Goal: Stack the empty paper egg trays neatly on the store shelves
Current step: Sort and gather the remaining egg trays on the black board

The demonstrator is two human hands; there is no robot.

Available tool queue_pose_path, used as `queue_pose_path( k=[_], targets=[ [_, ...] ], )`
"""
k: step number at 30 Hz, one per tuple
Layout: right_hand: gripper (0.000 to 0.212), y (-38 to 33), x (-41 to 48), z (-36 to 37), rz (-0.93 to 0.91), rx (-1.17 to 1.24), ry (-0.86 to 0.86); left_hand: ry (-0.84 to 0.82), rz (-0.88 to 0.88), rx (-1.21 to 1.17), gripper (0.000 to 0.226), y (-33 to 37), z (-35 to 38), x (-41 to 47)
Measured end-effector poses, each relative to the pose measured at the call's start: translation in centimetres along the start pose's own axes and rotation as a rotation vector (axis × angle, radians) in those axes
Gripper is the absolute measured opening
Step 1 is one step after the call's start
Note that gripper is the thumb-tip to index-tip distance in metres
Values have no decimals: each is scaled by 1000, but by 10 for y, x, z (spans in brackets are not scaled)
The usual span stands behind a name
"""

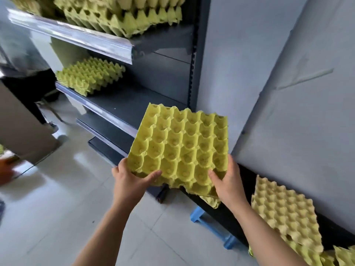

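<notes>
I hold a yellow-green paper egg tray (180, 148) in front of me, cups facing up, tilted toward the shelves. My left hand (130, 179) grips its near left corner with the thumb on top. My right hand (228, 181) grips the near right edge, thumb also on top. A second tray's edge (211, 201) shows under the held one. A short stack of trays (90, 75) sits on the middle shelf (123, 100). A taller stack (123, 16) fills the upper shelf (76, 35).
More trays (284, 214) lie in a pile at lower right against the white wall. A blue plastic stool (213, 225) stands on the tiled floor below my arms. A person in dark clothes (25, 60) stands at the far left beside the shelving.
</notes>
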State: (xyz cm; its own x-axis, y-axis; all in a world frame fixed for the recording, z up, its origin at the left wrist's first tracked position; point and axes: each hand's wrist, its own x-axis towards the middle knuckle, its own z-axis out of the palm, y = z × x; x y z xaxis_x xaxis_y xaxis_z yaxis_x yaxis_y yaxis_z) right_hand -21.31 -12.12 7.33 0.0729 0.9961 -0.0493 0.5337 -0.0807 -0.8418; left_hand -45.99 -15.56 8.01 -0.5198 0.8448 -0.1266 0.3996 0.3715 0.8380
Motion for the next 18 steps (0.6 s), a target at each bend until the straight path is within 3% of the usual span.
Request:
queue_pose_path(
  k=[8, 18],
  targets=[
    [81, -102, 44, 127, -60, -10, -142, 118, -45, 26, 93, -41, -119, 99],
    [79, -185, 135, 250, -135, 15, -182, 255, -61, -16, 97, -72, -182, 238]
  ],
)
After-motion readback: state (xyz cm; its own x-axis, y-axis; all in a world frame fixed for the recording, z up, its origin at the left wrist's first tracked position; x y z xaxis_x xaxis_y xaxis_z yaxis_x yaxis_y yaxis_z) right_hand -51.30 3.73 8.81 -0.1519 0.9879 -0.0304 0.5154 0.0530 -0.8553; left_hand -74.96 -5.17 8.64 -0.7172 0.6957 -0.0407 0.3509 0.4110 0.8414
